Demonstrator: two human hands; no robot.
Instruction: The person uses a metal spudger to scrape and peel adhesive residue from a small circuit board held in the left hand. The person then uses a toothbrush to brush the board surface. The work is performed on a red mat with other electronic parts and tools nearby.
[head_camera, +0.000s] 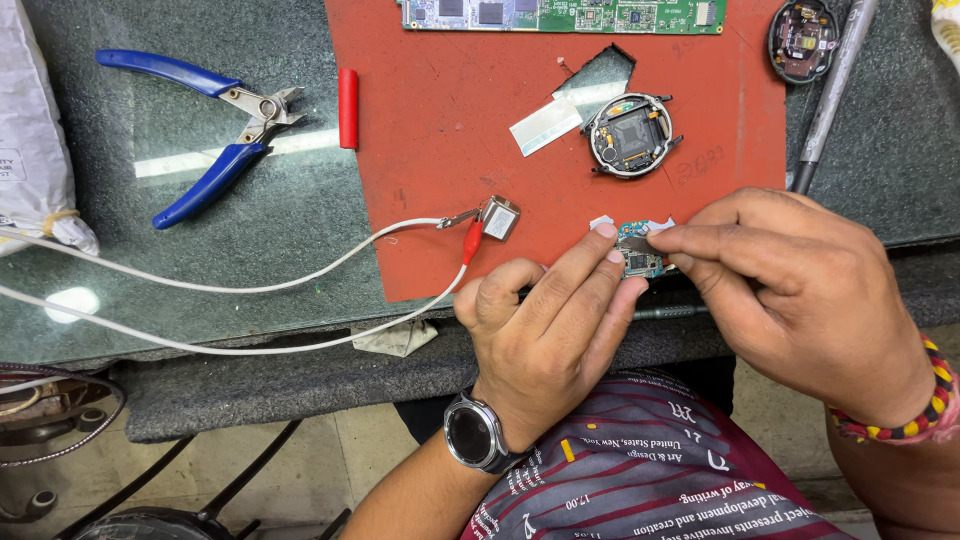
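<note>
- Head view: small teal circuit board sitting at the near edge of the red mat, just below the round watch case with its innards exposed.
- Left hand curled, fingers close together, index and middle fingertips pressing on the board's left side to pin it down.
- Right hand closed in a pinch, thumb and index pressed on a thin metal tool, likely tweezers; tip resting on the board's top edge, beside a bit of white tape.
- To do this well, by judgement: keep the left fingertips flat and steady so the board cannot skid off the mat edge; work the tool tip shallow and slow, prying on the tape or part rather than the board tracks; keep the wrist low for control.
- White cable with red clip and small silver block lying just left of the hands, apart from the board.
- Blue-handled pliers and a red cylinder farther left, well apart; long green board at the mat's far edge; second round module at top right.
- Dark wristwatch on the left wrist, beaded band on the right.
</note>
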